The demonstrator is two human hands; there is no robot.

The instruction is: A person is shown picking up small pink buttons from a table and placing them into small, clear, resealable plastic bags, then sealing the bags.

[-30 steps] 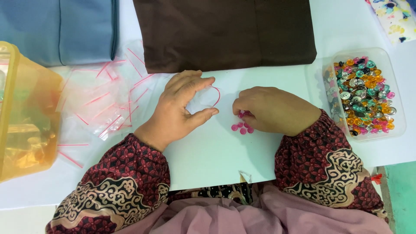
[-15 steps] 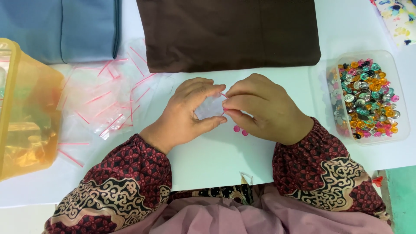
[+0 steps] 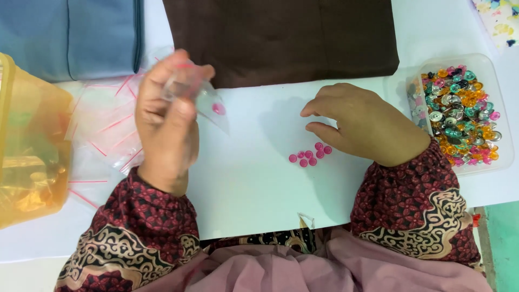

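My left hand (image 3: 165, 121) is raised above the white table and grips a small clear zip bag (image 3: 208, 103) with a red seal line; one pink button shows inside it. My right hand (image 3: 365, 127) hovers over the table with fingers curled and apart, holding nothing. Just under its fingertips lies a small cluster of several pink buttons (image 3: 311, 154) on the white surface.
A clear tub of mixed coloured buttons (image 3: 459, 116) stands at the right. A pile of empty zip bags (image 3: 105, 130) lies left, beside a yellow plastic container (image 3: 32, 146). Brown cloth (image 3: 281, 38) and blue cloth (image 3: 70, 35) lie at the back.
My hands, which were together on the bag at the centre, have parted. The left has lifted the bag up and to the left; the right has moved back over the pink buttons.
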